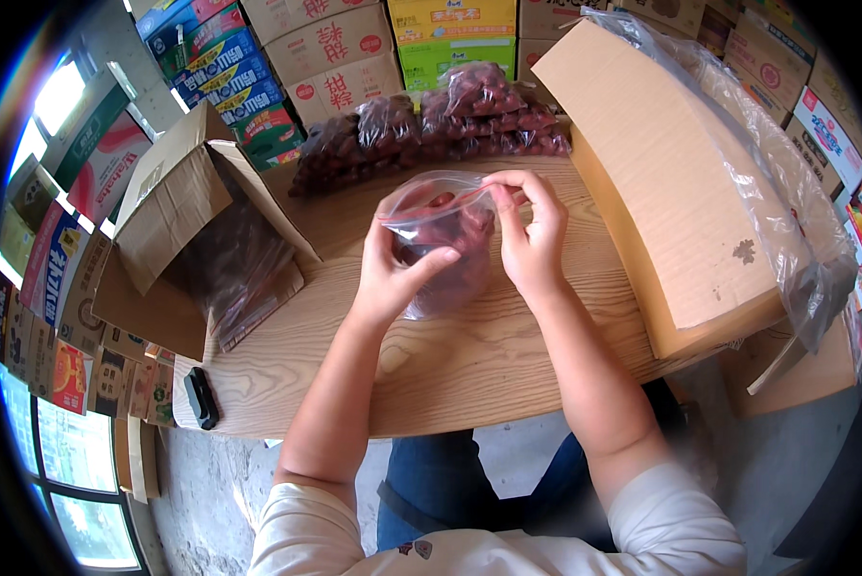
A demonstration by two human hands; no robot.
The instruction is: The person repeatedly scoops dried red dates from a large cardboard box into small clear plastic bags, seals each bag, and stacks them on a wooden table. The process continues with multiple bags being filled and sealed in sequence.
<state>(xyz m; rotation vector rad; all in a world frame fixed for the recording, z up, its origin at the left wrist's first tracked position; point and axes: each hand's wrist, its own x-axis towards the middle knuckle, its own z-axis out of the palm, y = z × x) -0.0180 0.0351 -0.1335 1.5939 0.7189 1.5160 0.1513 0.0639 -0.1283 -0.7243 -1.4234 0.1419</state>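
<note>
A clear zip bag point(455, 283) with a red-edged mouth stands upright near the middle of the wooden table, some dark red dates point(469, 228) inside it. Its mouth gapes open toward me. My left hand point(393, 274) is closed around the bag's left side, thumb across the front. At the right end of the mouth, my right hand point(530, 228) pinches the rim between thumb and fingers. Behind the bag, several filled bags of dates point(479, 108) are piled in a row along the far edge of the table.
At the left, an open cardboard box point(177, 192) lies with clear plastic bags point(239, 254) inside. A large cardboard box point(661, 182) with a plastic liner point(777, 192) takes up the right side. A small black object point(201, 397) rests by the table's near left edge. Stacked cartons point(330, 91) line the back.
</note>
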